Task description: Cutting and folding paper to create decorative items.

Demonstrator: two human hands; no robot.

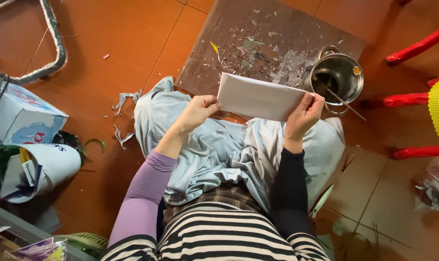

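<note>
Both hands gripped the folded white paper [258,98] above the lap: left hand [196,112] and right hand [304,115] pinched its opposite ends; keeping it taut probably helped the crease stay even

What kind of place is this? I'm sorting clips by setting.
Probably an informal craft workspace on a tiled floor: a scrap-strewn work board, a metal pot with a stick in it, and both hands holding a folded white sheet.
</note>
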